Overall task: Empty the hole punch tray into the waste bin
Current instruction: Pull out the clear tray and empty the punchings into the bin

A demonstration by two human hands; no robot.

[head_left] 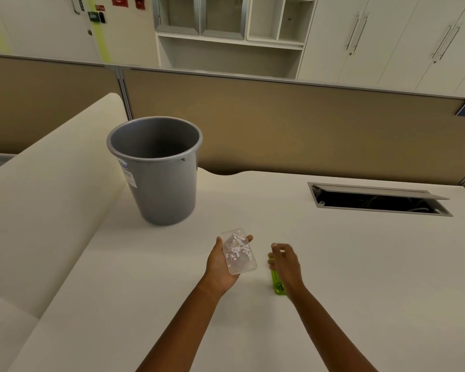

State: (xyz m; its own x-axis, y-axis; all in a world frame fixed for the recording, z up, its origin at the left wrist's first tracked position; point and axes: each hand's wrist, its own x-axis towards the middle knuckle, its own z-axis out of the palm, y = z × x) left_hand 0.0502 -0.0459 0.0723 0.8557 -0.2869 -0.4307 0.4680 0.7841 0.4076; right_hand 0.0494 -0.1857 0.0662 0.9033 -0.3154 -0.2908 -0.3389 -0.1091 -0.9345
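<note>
Presently, the left hand point(223, 267) is cradling the clear tray point(239, 252), palm up, fingers curled around it; paper dots point(238, 248) are lying inside. The right hand point(285, 261) is hovering loosely open over the green hole punch point(277, 284) on the desk point(360, 264). The grey waste bin point(159, 170) is standing well apart, behind and to the left.

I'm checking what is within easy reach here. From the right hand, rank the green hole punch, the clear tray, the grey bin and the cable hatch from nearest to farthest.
From the right hand:
1. Green hole punch, right under the hand.
2. Clear tray, just to its left, in the left hand.
3. and 4. Grey bin, far left, and cable hatch, far right: too close to call.
</note>
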